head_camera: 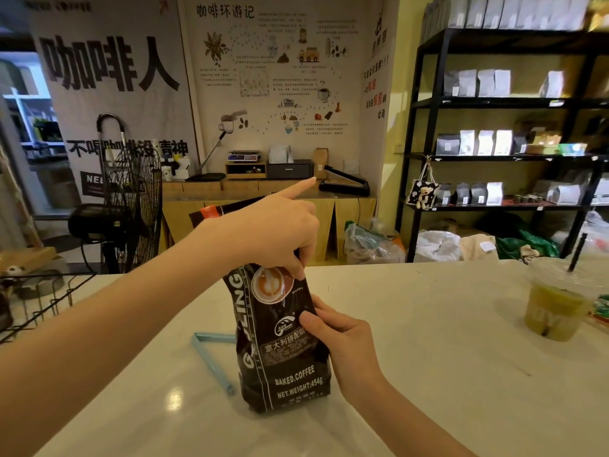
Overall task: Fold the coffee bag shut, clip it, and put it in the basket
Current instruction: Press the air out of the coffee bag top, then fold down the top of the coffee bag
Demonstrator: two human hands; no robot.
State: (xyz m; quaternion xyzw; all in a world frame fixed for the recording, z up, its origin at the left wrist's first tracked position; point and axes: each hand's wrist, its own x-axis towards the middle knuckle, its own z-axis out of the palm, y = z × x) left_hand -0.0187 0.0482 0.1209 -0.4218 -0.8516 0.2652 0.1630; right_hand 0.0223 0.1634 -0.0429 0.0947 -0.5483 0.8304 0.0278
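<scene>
We are holding the bag upright on the table with both hands. The left hand is clamping the bag's upper part from the front, its grip closed on the top, thumb pressing down the front face and index finger sticking out straight, not gripping anything. The right hand is gripping the bag's right edge at mid-height, thumb flat on the front panel, fingers wrapped behind; grip narrow, steadying.

The bag's top edge is poking up behind the left wrist, so we are judging the fold as just beginning: the mouth is being pinched flat but is not yet rolled down.

The clip, a pale blue bar type, is lying open in a V on the table just left of the bag, its far arm running behind the bag's lower left side. The wire basket is sitting at the table's left edge, well apart from the bag, only partly in view. A plastic cup is standing far right, clear of the work.

Next move, as we are reading it: flattening the top and rolling it forward and down while the right hand is keeping the body still, then one hand freeing itself to fetch the clip. The risk is the fold springing back once a hand lets go.
</scene>
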